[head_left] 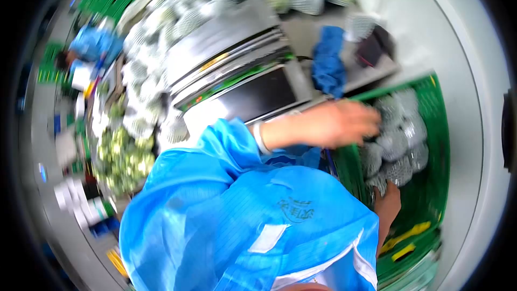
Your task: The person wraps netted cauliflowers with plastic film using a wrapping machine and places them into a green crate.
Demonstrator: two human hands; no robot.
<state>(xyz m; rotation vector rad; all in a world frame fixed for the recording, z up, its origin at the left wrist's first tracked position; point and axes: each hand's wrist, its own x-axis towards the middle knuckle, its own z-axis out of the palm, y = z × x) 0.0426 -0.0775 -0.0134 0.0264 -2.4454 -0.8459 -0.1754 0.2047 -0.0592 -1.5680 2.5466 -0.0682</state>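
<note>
Motion smears my left hand [347,124], which reaches over the near-left rim of a green crate [440,129]; its fingers are too blurred to read. Several round items in white foam netting and clear wrap [401,134] lie grouped inside this crate. Lower down, my right hand [388,203] is in the crate, its fingers around the bottom wrapped item [378,184], partly hidden by the hand.
A machine with a dark panel [264,94] stands ahead, beside a blue cloth [329,62]. Netted produce [188,24] is heaped behind it, with unwrapped green produce [126,156] at left. Another person in blue [97,43] is farther back. Yellow strips [412,234] lie near the crate's lower end.
</note>
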